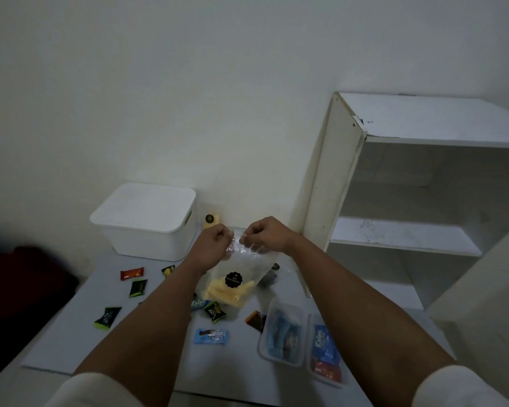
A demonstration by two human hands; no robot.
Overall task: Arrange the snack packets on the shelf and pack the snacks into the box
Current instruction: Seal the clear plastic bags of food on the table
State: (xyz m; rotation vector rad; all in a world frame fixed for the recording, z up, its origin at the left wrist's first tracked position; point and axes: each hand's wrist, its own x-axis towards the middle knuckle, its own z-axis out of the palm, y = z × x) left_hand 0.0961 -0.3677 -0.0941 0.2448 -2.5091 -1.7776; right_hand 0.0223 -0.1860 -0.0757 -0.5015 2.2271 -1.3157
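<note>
Two bare forearms end in bare hands, left (215,240) and right (266,235). Short cream-white sleeves cover both upper arms.

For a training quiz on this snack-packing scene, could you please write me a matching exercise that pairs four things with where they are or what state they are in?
Things:
1. clear plastic bag of yellow stick snacks with a round black label
2. white lidded plastic storage box
3. light blue wrapped snack packet
4. white wooden shelf unit

Places or states:
A. lying alone on the table near the left forearm
B. standing to the right of the table, shelves bare
C. pinched at its top edge by the left hand and the right hand
D. closed, at the table's far left by the wall

Pairs: 1-C, 2-D, 3-A, 4-B
</note>
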